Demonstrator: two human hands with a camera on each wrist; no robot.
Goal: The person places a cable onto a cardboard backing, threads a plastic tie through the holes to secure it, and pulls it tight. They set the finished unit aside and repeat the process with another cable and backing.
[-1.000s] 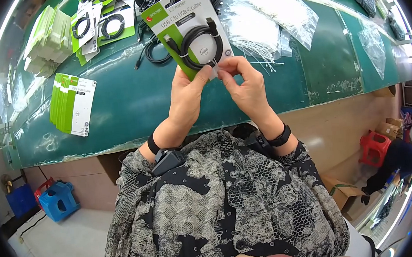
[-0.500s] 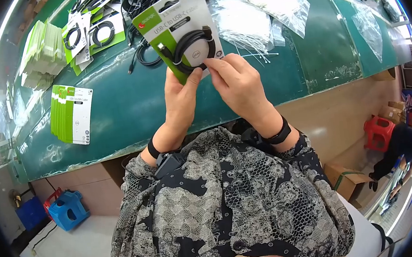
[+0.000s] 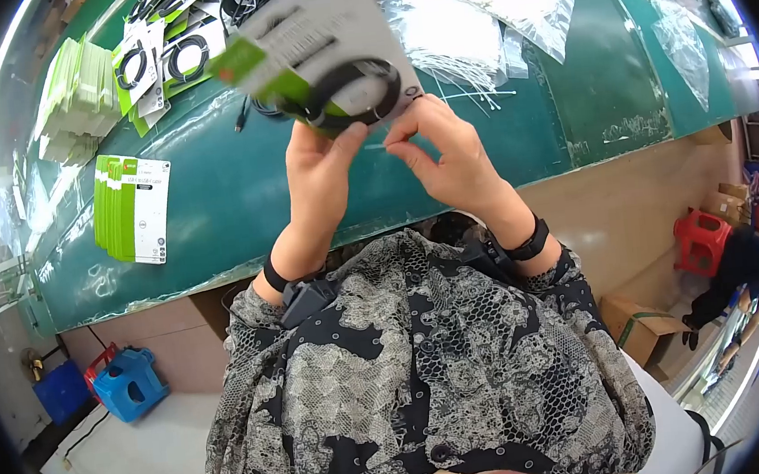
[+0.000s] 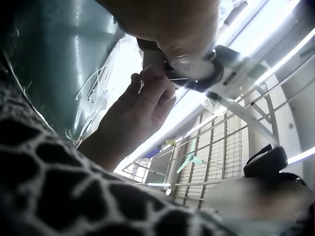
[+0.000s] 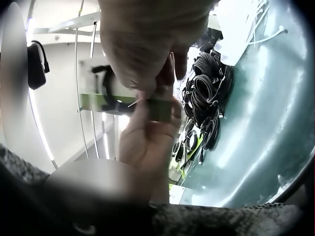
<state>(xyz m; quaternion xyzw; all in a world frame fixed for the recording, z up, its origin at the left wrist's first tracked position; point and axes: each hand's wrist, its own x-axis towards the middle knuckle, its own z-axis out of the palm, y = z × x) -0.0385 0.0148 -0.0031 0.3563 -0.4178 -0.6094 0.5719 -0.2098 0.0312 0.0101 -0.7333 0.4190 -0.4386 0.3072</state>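
Two bare hands meet above the near part of a green table (image 3: 239, 181), both forearms reaching forward from patterned sleeves (image 3: 569, 288), with a black band (image 3: 529, 240) around each wrist. The left hand (image 3: 317, 166) stands nearly upright and grips the lower edge of a USB-C cable card (image 3: 330, 34), its thumb lying across the front and its other fingers mostly hidden behind. The right hand (image 3: 446, 148) comes in at a slant from the right, knuckles raised, index finger and thumb bent toward each other in a narrow pinch just beside the card's lower corner. The left wrist view shows a thin white tie (image 4: 178, 79) running from those fingertips toward the card; its exact attachment is too blurred to tell.

The card is held up off the table, tilted, its top leaning away to the left. A black cable coil (image 3: 330, 86) sits on its lower half. Beyond it lie a heap of dark cables (image 3: 244, 10) and, to the right, a spread of white ties (image 3: 457, 36). Well apart from the left hand, a fanned stack of flat cards (image 3: 129, 209) rests on the table.
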